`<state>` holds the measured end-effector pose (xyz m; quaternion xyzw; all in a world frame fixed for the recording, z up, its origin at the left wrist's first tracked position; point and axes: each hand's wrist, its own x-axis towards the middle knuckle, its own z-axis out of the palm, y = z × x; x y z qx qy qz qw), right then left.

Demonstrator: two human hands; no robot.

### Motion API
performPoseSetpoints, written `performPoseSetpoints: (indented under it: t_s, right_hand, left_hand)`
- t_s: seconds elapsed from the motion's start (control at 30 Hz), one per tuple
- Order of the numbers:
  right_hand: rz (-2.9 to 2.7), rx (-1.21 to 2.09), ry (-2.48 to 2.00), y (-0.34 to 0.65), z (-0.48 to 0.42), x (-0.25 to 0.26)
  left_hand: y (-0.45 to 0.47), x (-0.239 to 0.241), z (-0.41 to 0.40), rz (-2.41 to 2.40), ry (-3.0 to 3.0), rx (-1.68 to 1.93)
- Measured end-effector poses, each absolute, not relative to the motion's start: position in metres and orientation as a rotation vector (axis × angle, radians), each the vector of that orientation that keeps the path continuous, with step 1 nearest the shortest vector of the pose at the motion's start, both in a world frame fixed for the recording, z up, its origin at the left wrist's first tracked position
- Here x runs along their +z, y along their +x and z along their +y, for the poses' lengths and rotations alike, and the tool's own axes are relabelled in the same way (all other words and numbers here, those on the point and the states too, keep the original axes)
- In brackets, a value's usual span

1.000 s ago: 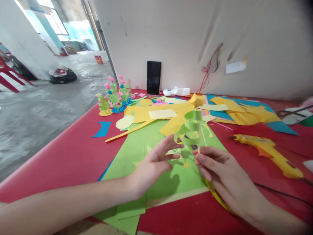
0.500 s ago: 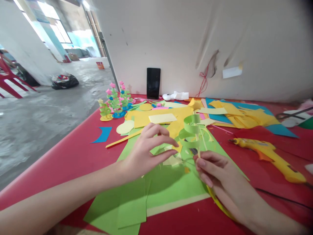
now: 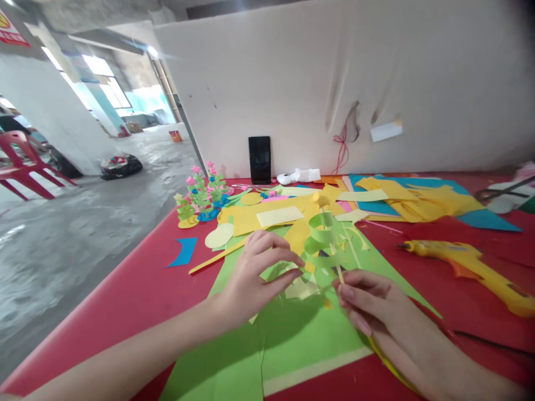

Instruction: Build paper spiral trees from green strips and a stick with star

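My right hand (image 3: 376, 306) pinches the lower end of a thin pale stick, the stem of a paper flower (image 3: 324, 236). It stands nearly upright, with a yellow star on top and a green paper spiral curling round it. A yellow curved band (image 3: 390, 362) shows beneath that palm, and a dark narrow piece pokes out near the fingertips; what they belong to is mostly hidden. Left of the flower, my left hand (image 3: 261, 278) hovers over green paper sheets (image 3: 305, 345), thumb and fingers apart with nothing between them. Pale paper scraps (image 3: 301, 288) lie below its fingertips.
A yellow glue gun (image 3: 460, 256) lies at the right, its cord trailing. Finished paper flowers (image 3: 204, 195) stand at the back left. A black phone (image 3: 259, 160) leans on the white board. Yellow and blue paper (image 3: 493, 220) covers the back right of the red table.
The view has tilted up slightly, so the scene sits lower. Both hands keep nearly the same pose, and the flower stays in my right hand, its yellow star now plainer above the spiral.
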<state>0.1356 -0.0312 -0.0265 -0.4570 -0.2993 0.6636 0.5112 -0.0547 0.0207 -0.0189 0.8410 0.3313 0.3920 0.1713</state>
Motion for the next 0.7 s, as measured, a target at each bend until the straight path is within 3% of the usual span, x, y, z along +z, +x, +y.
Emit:
performPoseSetpoints:
  t_s: [0.43,0.7]
  right_hand:
    - [-0.707,1.556,-1.137,0.136,-0.030,-0.028]
    - [-0.835,1.357,-1.230,0.137,-0.031,-0.030]
  left_hand:
    - [-0.036,-0.002,-0.015,0.940,1.697,0.944]
    - [-0.037,0.002,-0.022,0.952,1.560,0.989]
